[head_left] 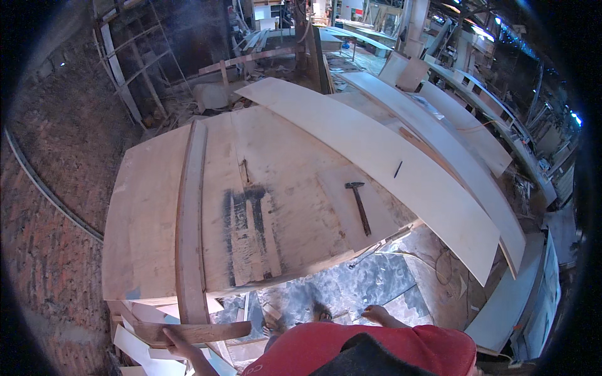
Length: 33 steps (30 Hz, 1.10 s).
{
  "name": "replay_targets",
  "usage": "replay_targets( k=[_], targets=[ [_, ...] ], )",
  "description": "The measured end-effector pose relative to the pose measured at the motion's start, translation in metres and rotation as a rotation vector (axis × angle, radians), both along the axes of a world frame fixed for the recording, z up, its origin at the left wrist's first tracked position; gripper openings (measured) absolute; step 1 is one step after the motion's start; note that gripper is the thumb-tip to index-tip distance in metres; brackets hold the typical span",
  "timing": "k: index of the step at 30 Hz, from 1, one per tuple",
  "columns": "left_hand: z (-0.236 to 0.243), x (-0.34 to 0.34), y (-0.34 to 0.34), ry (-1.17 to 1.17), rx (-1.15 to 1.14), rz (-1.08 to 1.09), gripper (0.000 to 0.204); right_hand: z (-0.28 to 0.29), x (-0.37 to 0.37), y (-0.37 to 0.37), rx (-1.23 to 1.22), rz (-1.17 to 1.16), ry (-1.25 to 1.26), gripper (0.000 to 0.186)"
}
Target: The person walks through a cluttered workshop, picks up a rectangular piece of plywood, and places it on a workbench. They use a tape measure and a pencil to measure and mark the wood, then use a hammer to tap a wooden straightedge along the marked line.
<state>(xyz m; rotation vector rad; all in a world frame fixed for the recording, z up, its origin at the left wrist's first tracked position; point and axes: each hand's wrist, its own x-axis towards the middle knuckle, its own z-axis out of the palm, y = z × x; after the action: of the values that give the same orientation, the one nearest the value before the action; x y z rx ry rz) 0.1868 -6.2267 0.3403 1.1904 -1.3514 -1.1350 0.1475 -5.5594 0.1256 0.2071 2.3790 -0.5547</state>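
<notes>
At the near left corner of the large workbench, my left hand (180, 346) grips a short brown wooden board (213, 332), its fingers laid against the board's face. That board lies crosswise by the near end of a long narrow wooden plank (192, 219), which runs away from me across the bench top. My right hand (377, 315) hangs at my right side, beyond the bench's near edge. Its fingers are loosely bent and seem apart, with nothing visible in them. A hammer (360, 210) with a dark head rests on a thin pale panel (335, 194) on the bench.
Long white panels (376, 160) overlap the bench's right side, with a dark pen-like object (398, 169) on one. Black stains (241, 225) mark the bench top (288, 156). Offcuts (135, 351) lie low on the left, below a brick wall (56, 250). More boards (514, 301) stand at right.
</notes>
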Motion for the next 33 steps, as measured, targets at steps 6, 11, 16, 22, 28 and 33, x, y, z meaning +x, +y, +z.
replay_targets(
  k=[6, 11, 16, 22, 28, 33],
  targets=[
    [-0.029, 0.03, 0.079, -0.161, -0.241, -0.654, 0.041, -0.007, -0.061, 0.025, -0.004, -0.009, -0.038, 0.054],
    [-0.021, 0.008, 0.156, -0.742, -0.803, -0.98, 0.072, -0.021, -0.062, 0.074, 0.028, -0.1, 0.006, 0.047],
    [-0.11, -0.014, 0.181, -0.906, -0.744, -1.266, 0.082, -0.031, -0.011, 0.095, 0.072, -0.144, 0.054, 0.043],
    [-0.159, -0.03, 0.196, -0.902, -1.248, -1.167, 0.094, -0.054, 0.074, 0.105, 0.2, -0.168, -0.029, 0.041],
    [-0.105, -0.041, 0.179, -0.965, -0.977, -1.575, 0.11, -0.06, 0.149, 0.07, -0.19, -0.302, 0.024, 0.011],
    [-0.049, -0.045, 0.135, -0.543, -0.723, -1.738, 0.091, -0.003, 0.107, -0.067, -0.555, -1.009, -0.284, 0.024]
  ],
)
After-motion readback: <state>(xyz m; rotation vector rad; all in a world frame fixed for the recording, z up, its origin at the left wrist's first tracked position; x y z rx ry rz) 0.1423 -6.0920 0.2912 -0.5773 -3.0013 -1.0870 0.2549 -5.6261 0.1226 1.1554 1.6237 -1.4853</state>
